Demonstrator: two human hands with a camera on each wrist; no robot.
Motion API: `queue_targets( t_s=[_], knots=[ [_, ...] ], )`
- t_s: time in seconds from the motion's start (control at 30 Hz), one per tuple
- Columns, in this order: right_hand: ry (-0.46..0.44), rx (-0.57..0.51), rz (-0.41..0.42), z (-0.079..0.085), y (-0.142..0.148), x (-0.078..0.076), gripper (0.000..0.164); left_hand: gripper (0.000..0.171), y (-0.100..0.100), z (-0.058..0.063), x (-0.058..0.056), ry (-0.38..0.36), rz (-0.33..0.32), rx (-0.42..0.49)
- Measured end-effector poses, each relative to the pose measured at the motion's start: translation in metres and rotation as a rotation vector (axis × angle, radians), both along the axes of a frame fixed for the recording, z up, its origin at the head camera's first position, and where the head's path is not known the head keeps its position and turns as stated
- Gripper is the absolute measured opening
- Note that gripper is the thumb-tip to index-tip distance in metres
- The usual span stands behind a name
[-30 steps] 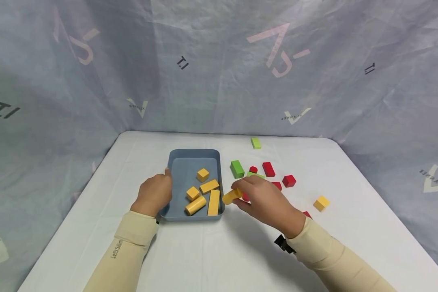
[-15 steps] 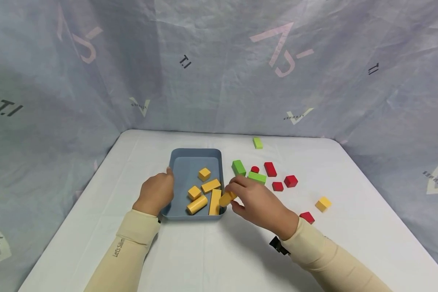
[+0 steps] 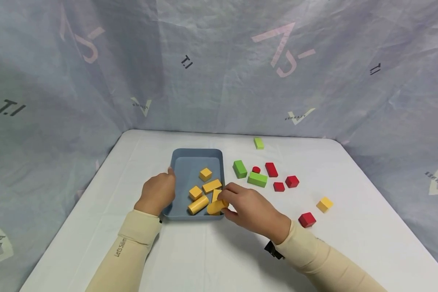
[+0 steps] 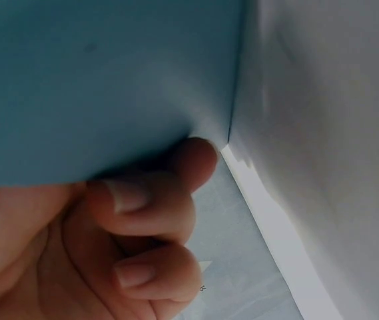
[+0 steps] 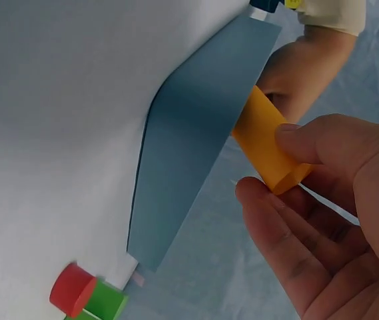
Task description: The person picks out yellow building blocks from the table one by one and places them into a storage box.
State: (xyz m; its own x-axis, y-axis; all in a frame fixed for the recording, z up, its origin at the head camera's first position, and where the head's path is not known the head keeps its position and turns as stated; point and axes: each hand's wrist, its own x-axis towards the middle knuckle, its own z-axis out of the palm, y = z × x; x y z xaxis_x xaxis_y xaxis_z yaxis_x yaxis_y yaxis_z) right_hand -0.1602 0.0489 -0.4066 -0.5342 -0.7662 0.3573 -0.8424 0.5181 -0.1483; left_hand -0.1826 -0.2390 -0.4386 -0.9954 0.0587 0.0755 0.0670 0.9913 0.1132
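A blue-grey tray [image 3: 184, 166] lies on the white table with several yellow blocks in it, among them a yellow cylinder [image 3: 198, 205] and a yellow cube [image 3: 205, 174]. My left hand [image 3: 156, 192] grips the tray's left wall; curled fingers [image 4: 166, 207] show outside it in the left wrist view. Between thumb and fingers, my right hand [image 3: 253, 209] pinches another yellow cylinder [image 5: 269, 143], holding it tilted over the tray's near right corner. That cylinder partly covers a long yellow block [image 3: 216, 194] in the tray.
Right of the tray lie green blocks [image 3: 257, 179], several red blocks [image 3: 271, 170] and a red cylinder [image 3: 256, 170]. A yellow cube [image 3: 325, 204] and a red cube [image 3: 307, 220] lie farther right. A grey printed cloth [image 3: 219, 81] hangs behind the table.
My right hand has carried the yellow cylinder leftward, from beside the tray's right wall to over its near right corner. The left hand keeps its place on the tray.
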Motion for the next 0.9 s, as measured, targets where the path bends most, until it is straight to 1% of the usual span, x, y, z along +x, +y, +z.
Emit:
queue_targets(
  t_s=[0.1, 0.27, 0.43, 0.67, 0.9],
  knots=[
    [-0.003, 0.003, 0.005, -0.002, -0.003, 0.001, 0.029, 0.057, 0.0, 0.001, 0.001, -0.011, 0.003, 0.002],
    [0.029, 0.019, -0.006, -0.004, -0.007, 0.002, 0.025, 0.059, -0.001, 0.0, 0.001, -0.022, 0.007, 0.005],
    [0.064, 0.035, -0.016, -0.008, -0.01, 0.002, 0.026, 0.058, -0.001, 0.0, 0.0, 0.0, -0.001, 0.004],
    [0.037, 0.058, -0.026, -0.014, -0.012, 0.001, 0.024, 0.059, -0.001, -0.001, 0.0, -0.002, -0.004, 0.004],
    [0.053, 0.045, -0.017, -0.018, -0.014, 0.001, 0.027, 0.058, -0.001, -0.002, 0.0, 0.014, -0.008, 0.006]
  ],
)
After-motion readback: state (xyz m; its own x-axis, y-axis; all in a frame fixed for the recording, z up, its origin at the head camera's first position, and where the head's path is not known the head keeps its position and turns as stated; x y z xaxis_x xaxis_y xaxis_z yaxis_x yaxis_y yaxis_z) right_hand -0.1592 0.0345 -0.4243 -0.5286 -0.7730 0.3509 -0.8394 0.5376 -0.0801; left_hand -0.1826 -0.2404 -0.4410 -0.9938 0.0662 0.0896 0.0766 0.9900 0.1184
